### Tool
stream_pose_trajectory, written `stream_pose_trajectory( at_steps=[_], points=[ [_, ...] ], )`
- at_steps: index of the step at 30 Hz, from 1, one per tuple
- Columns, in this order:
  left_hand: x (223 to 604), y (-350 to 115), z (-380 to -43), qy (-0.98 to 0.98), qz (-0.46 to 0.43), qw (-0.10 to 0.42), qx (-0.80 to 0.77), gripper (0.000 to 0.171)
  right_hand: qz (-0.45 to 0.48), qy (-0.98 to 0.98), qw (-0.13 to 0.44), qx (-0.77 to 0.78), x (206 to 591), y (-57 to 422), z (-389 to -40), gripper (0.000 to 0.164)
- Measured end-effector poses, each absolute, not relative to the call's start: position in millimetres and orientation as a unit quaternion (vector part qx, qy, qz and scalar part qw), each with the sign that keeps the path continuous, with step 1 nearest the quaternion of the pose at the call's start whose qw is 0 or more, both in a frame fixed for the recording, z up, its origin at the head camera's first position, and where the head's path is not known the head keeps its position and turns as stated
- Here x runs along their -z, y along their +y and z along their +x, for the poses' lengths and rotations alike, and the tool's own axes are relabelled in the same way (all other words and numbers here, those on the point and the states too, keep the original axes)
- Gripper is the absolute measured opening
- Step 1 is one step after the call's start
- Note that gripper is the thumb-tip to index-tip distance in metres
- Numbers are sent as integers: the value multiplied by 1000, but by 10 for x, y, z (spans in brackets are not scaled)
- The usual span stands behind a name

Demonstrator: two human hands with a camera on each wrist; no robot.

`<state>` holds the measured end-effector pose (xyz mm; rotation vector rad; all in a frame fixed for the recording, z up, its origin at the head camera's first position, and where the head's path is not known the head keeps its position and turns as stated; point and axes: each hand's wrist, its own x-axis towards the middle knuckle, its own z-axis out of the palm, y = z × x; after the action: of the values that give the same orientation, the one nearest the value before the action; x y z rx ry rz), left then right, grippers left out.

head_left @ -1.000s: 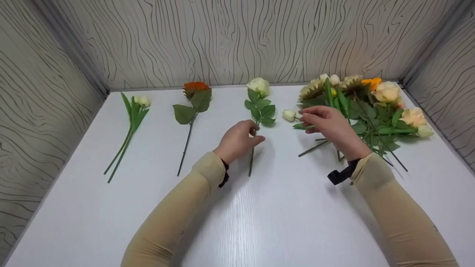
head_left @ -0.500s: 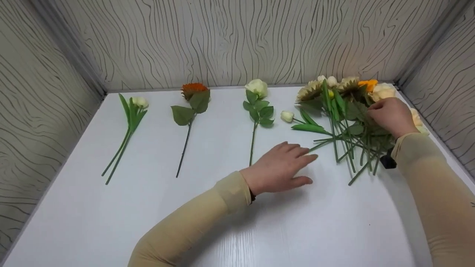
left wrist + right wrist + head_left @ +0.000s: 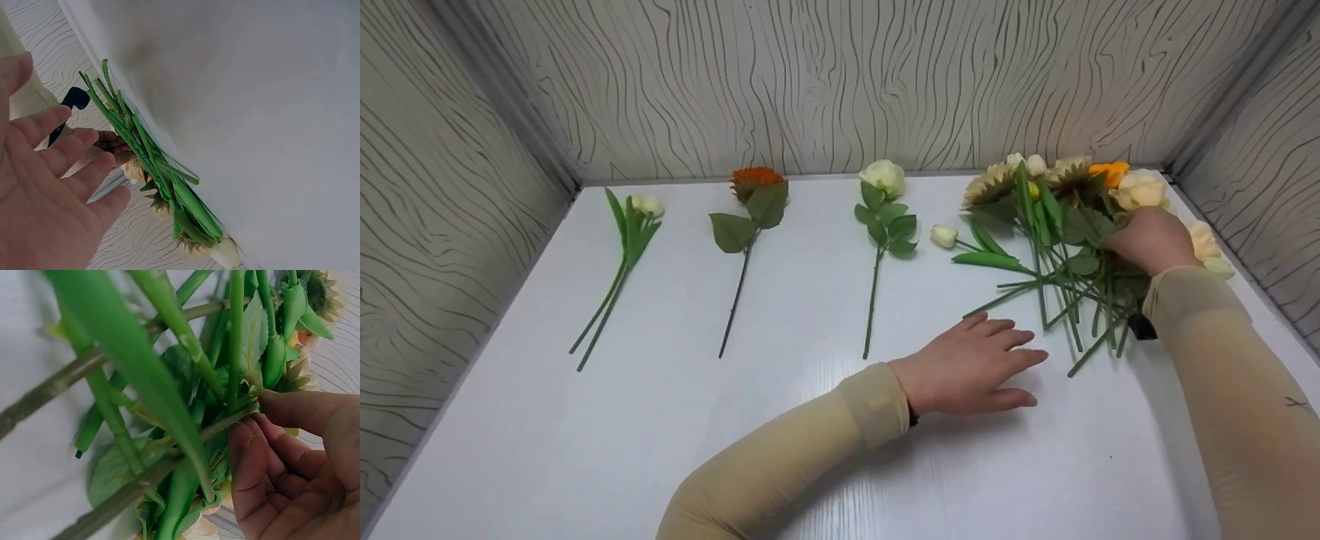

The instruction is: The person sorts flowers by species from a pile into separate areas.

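Note:
My right hand [image 3: 1153, 238] reaches into a heap of artificial flowers [image 3: 1091, 262] at the table's back right. In the right wrist view, its thumb and fingers pinch a thin brownish flower stem [image 3: 225, 423] among crossing green stems and leaves. Which bloom that stem bears cannot be told. My left hand [image 3: 969, 367] hovers palm down with fingers spread, in front of the heap and apart from it. Its palm and fingers [image 3: 84, 152] hold nothing in the left wrist view. Nearest the heap's left side lies a white tulip [image 3: 944, 236] with long green leaves.
Laid out apart on the white table [image 3: 660, 450] are a white rose [image 3: 883, 178], an orange sunflower-like bloom [image 3: 756, 180] and white tulips [image 3: 647, 206] with two stems. Patterned panels [image 3: 810, 82] wall the table's back and sides.
My left hand has left the white rose's stem and moved right, its fingers spreading. From beside the white tulip, my right hand has moved right into the heap and now pinches a stem.

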<state>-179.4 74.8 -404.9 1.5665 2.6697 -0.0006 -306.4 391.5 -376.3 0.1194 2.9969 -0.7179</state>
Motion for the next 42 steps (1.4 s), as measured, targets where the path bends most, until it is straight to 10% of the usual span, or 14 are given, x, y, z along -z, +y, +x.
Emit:
stream_pose_trajectory(
  at_steps=[23,28,42],
  points=[
    [3976,492,-1989,859,469,22,-205,43,59,940,35,336,3322,3882,-2847,36],
    [3922,249,-2074,846,369,65,-379,32,50,877,25,477,3266,3437,-2755,55],
    [3936,-262,-2146,710,197,199,-647,19,-103,642,101,753,3646,1931,-2603,38]
  ],
)
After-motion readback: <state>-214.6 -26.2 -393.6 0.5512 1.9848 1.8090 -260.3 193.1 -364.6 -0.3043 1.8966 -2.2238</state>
